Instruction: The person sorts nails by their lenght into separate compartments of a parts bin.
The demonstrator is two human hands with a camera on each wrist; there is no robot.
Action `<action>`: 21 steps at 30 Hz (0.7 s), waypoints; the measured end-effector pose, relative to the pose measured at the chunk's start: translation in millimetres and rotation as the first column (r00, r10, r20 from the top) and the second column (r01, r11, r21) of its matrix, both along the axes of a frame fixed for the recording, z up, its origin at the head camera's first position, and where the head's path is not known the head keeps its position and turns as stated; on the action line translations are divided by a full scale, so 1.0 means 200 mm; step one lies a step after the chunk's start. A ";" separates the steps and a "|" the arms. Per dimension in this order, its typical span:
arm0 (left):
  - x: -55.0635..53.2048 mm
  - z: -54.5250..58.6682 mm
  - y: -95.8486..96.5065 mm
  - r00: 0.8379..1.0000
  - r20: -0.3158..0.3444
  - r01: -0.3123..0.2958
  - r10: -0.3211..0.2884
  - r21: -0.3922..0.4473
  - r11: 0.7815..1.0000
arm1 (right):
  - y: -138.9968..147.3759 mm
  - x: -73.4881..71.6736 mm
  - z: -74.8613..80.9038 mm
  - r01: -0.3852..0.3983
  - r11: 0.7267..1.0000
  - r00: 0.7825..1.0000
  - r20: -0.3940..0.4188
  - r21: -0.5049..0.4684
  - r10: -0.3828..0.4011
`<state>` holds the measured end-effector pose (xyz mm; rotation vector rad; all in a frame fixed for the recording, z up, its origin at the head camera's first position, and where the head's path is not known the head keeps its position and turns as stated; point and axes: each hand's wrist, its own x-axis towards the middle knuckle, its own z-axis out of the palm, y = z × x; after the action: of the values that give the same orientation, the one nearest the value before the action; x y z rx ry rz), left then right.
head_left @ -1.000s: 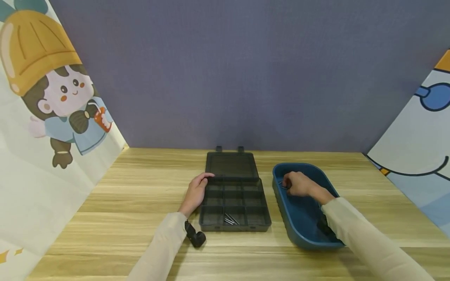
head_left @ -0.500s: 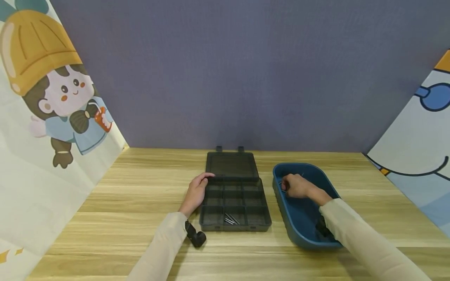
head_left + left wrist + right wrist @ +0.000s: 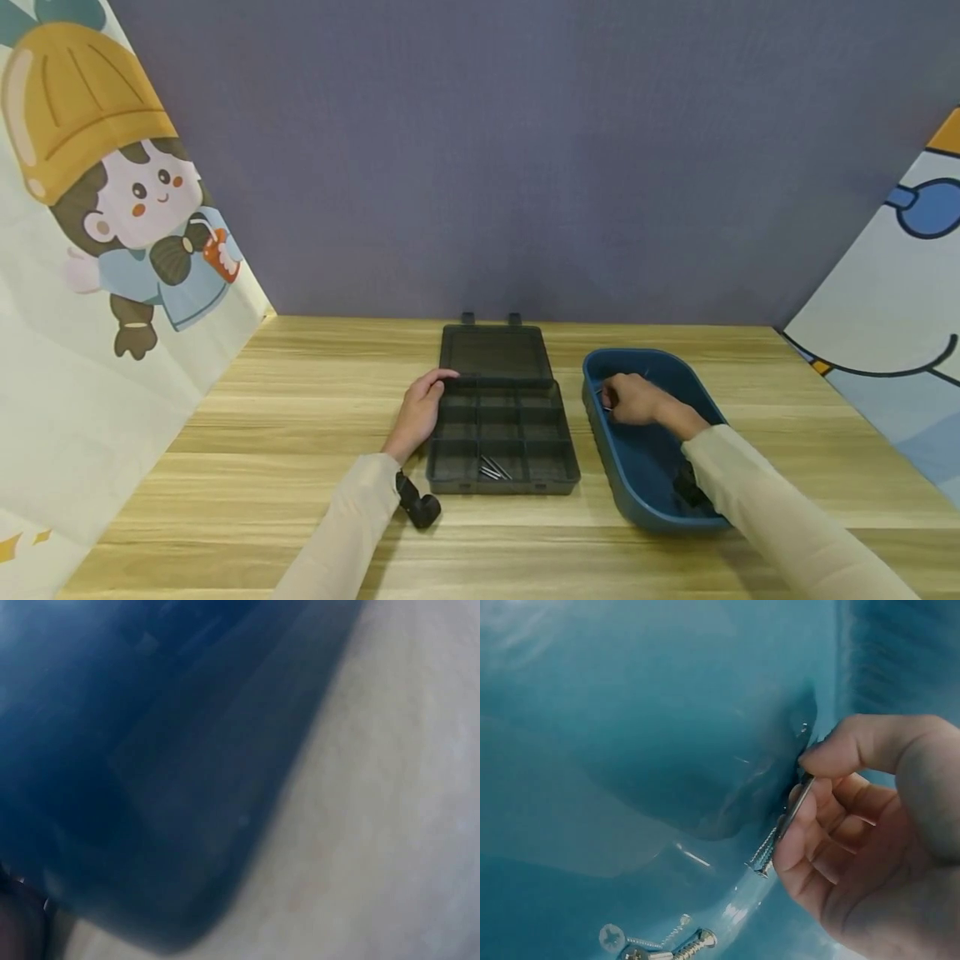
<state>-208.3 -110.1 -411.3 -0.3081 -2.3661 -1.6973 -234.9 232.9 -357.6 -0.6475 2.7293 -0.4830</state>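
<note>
My left hand (image 3: 417, 415) grips the back left corner of a dark translucent compartment box (image 3: 504, 487), whose lid (image 3: 495, 353) lies folded back. Several slim metal pins (image 3: 495, 469) lie in its front middle compartment. Inside the blue bin (image 3: 617, 475), my right hand (image 3: 636, 398) is down by the left wall. Seen from the right wrist, its thumb and fingers pinch a slim metal pin (image 3: 796, 804). Small screws (image 3: 762, 862) lie just past the fingertips, and larger screws (image 3: 697, 943) sit at the lower edge of that view.
The box and bin stand side by side on a wood-grain table (image 3: 300, 433), with a narrow gap between. A grey panel (image 3: 525, 167) rises behind the table. The left wrist view is blurred, filled mostly by a dark blue surface (image 3: 150, 787).
My right hand has shifted slightly down toward me inside the blue bin, staying by its left wall. My left hand and the compartment box have stayed in place.
</note>
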 end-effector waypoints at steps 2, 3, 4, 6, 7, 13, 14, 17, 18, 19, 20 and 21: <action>0.00 0.00 0.00 1.000 0.009 -0.001 0.001 0.007 1.000 | 0.00 0.00 0.00 -0.008 1.000 1.000 -0.008 0.001 0.008; 0.00 0.00 0.00 1.000 0.006 -0.001 0.001 0.003 1.000 | 0.00 0.00 0.00 -0.004 1.000 1.000 -0.007 0.002 0.004; 0.00 0.00 0.00 1.000 0.003 0.000 0.000 0.001 1.000 | 0.00 0.00 0.01 -0.004 1.000 1.000 -0.007 0.003 0.004; 0.00 0.00 0.00 1.000 -0.002 0.000 0.000 -0.001 1.000 | 0.00 0.01 0.01 -0.009 1.000 1.000 -0.012 0.005 0.009; 0.00 0.00 0.00 1.000 -0.003 -0.002 0.002 0.000 1.000 | 0.00 0.01 0.02 -0.010 1.000 1.000 -0.010 0.003 0.010; 0.00 0.00 0.00 1.000 0.004 0.005 -0.005 0.001 1.000 | 0.00 0.02 0.05 -0.010 1.000 1.000 -0.008 0.008 0.010; 0.00 0.00 0.00 1.000 0.003 0.005 -0.005 -0.004 1.000 | 0.01 0.02 0.05 -0.010 1.000 1.000 -0.010 0.012 0.010; -0.01 0.00 0.00 1.000 0.002 0.002 -0.002 -0.010 1.000 | 0.02 0.03 0.07 -0.033 0.999 0.999 -0.023 0.019 0.033; 0.00 0.01 0.00 1.000 0.004 -0.003 0.003 -0.009 1.000 | 0.02 0.03 0.07 -0.031 0.999 0.999 -0.019 0.017 0.031; 0.00 0.01 0.00 1.000 0.008 -0.006 0.006 -0.004 1.000 | 0.02 0.04 0.08 -0.035 0.999 0.999 -0.021 0.017 0.035; 0.00 0.01 0.00 1.000 0.009 -0.008 0.008 -0.005 1.000 | 0.02 0.04 0.08 -0.036 0.999 0.999 -0.020 0.016 0.037; 0.00 0.01 0.00 1.000 0.014 -0.008 0.008 -0.002 1.000 | 0.02 0.04 0.09 -0.044 0.999 0.999 -0.023 0.017 0.044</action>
<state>-207.4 -109.6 -408.9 -0.2871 -2.3758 -1.6992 -226.6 236.7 -340.4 -0.7119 2.7317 -0.4448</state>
